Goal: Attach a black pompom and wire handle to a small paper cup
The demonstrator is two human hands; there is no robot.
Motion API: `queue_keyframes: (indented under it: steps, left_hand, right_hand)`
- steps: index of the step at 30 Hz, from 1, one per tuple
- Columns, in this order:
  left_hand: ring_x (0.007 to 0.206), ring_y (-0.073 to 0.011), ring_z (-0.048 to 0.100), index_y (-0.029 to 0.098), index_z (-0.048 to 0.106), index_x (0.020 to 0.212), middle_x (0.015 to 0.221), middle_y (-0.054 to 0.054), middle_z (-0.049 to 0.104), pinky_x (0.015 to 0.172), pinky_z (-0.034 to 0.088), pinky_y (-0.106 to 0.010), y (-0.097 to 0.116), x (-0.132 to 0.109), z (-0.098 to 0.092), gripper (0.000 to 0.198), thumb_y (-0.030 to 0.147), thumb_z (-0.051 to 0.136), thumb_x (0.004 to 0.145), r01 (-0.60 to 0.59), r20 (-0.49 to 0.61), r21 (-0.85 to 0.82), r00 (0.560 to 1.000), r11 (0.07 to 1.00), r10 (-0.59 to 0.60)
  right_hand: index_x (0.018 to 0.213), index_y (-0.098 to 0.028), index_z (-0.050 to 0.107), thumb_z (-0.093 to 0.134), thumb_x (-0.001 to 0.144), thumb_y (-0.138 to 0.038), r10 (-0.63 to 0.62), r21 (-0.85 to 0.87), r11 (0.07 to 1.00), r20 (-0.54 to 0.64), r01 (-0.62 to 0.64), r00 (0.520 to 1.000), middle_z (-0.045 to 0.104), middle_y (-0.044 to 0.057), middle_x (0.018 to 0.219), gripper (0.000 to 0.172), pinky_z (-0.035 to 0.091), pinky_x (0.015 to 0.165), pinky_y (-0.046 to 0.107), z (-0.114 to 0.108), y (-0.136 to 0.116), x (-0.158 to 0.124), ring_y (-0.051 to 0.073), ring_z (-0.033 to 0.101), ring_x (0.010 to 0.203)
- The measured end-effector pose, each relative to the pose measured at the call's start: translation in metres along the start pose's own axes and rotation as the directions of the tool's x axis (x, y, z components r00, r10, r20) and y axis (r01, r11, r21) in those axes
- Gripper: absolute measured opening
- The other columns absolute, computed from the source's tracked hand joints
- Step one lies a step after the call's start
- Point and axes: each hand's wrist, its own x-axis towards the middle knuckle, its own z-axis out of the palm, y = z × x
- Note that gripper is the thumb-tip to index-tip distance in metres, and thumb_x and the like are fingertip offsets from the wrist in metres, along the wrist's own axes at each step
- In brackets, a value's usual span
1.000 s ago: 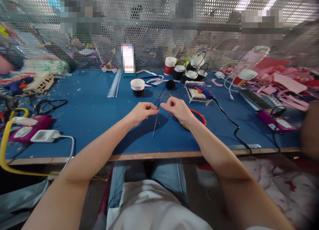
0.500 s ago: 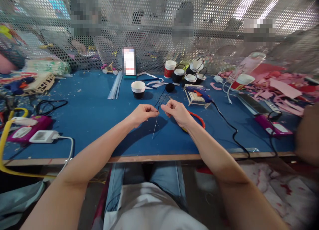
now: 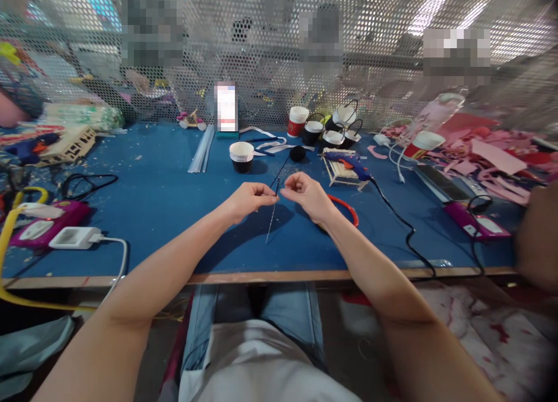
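Both my hands meet above the middle of the blue table (image 3: 165, 216). My left hand (image 3: 247, 199) is closed in a pinch on a thin silvery glitter wire (image 3: 272, 221) that hangs down toward the table. My right hand (image 3: 305, 193) is also pinched, gripping a thin dark strand (image 3: 283, 168) that runs back to a black ball (image 3: 298, 153). The two pinches almost touch. A red and yellow ring (image 3: 344, 207) lies under my right wrist.
A black-and-white cup (image 3: 241, 156) stands behind my hands, with several more cups (image 3: 331, 129) at the back. A blue glue gun (image 3: 349, 161) rests on a stick stand, its cord trailing right. Power strips (image 3: 52, 230) lie left, pink scraps (image 3: 492, 152) right, and another person's arm (image 3: 536, 239) at the right edge.
My right hand has shifted slightly left and up, closer to my left hand. The view has tilted a little; the wire hangs about as before.
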Motion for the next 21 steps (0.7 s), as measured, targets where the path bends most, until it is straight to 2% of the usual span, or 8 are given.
queue_keyframes:
  steps: [4,7,9,11,13,17,19,21]
  left_hand:
    - [0.047,-0.0032,0.033,0.013,0.06,0.067,0.059,0.004,0.049,0.044,0.021,-0.02,-0.001,0.001,-0.001,0.021,0.029,0.069,0.058,-0.008,0.001,0.007,1.0,1.0,0.008]
    - [0.047,-0.0033,0.034,0.013,0.06,0.069,0.06,0.003,0.051,0.045,0.022,-0.02,-0.002,0.002,-0.002,0.021,0.03,0.069,0.059,-0.011,0.008,0.013,1.0,1.0,0.011]
    - [0.047,-0.0033,0.033,0.013,0.06,0.069,0.06,0.003,0.05,0.044,0.022,-0.02,-0.002,0.002,-0.002,0.023,0.031,0.07,0.059,-0.014,0.009,0.012,1.0,1.0,0.014]
    - [0.046,-0.0032,0.032,0.013,0.06,0.069,0.058,0.004,0.049,0.044,0.021,-0.02,-0.002,0.001,-0.002,0.024,0.032,0.07,0.059,-0.013,0.01,0.006,1.0,1.0,0.013]
    - [0.046,-0.0032,0.032,0.013,0.06,0.069,0.056,0.004,0.048,0.044,0.021,-0.02,-0.002,0.001,-0.002,0.024,0.032,0.071,0.058,-0.01,0.017,-0.005,1.0,1.0,0.01]
    - [0.046,-0.0032,0.033,0.014,0.06,0.07,0.055,0.005,0.047,0.045,0.023,-0.02,-0.002,0.002,-0.004,0.026,0.034,0.071,0.059,0.0,0.021,-0.011,1.0,1.0,0.0]
    - [0.046,-0.0032,0.033,0.014,0.06,0.071,0.058,0.004,0.05,0.045,0.024,-0.02,-0.004,0.002,-0.005,0.026,0.034,0.071,0.059,0.002,0.022,-0.001,1.0,1.0,-0.002]
    - [0.047,-0.0033,0.034,0.014,0.061,0.072,0.061,0.003,0.052,0.045,0.024,-0.02,-0.004,0.003,-0.006,0.025,0.033,0.07,0.06,0.001,0.029,0.008,1.0,1.0,-0.001]
  right_hand:
    - [0.067,-0.018,0.049,0.071,0.064,-0.035,0.019,-0.075,0.997,-0.042,-0.022,0.999,0.048,-0.004,0.06,0.028,0.032,0.054,0.024,0.0,-0.001,-0.001,0.009,0.041,0.055]
    - [0.065,-0.019,0.046,0.072,0.063,-0.041,0.071,-0.015,0.997,-0.011,-0.071,0.997,0.043,-0.006,0.054,0.035,0.03,0.051,0.024,0.0,-0.006,-0.002,0.008,0.038,0.052]
    - [0.069,-0.02,0.045,0.069,0.064,-0.05,0.114,0.142,0.982,0.06,-0.121,0.992,0.044,-0.005,0.057,0.039,0.034,0.054,0.024,-0.002,-0.012,-0.003,0.009,0.042,0.055]
    - [0.073,-0.021,0.044,0.061,0.066,-0.062,0.131,0.326,0.927,0.185,-0.186,0.974,0.043,-0.004,0.061,0.045,0.038,0.057,0.026,-0.005,-0.018,-0.004,0.011,0.045,0.059]
    - [0.071,-0.022,0.041,0.047,0.065,-0.076,0.11,0.44,0.864,0.309,-0.244,0.945,0.038,-0.004,0.061,0.055,0.039,0.054,0.026,-0.009,-0.022,-0.005,0.011,0.043,0.057]
    - [0.059,-0.022,0.028,0.032,0.051,-0.091,0.031,0.499,0.822,0.441,-0.274,0.897,0.028,-0.004,0.055,0.069,0.032,0.043,0.024,-0.016,-0.024,-0.008,0.01,0.034,0.048]
    - [0.057,-0.022,0.024,0.037,0.045,-0.091,-0.013,0.519,0.809,0.486,-0.277,0.874,0.026,-0.005,0.052,0.072,0.03,0.042,0.024,-0.018,-0.023,-0.009,0.01,0.031,0.046]
    - [0.058,-0.022,0.025,0.049,0.046,-0.086,-0.049,0.542,0.79,0.523,-0.287,0.851,0.025,-0.006,0.052,0.07,0.029,0.041,0.023,-0.018,-0.022,-0.01,0.009,0.029,0.046]
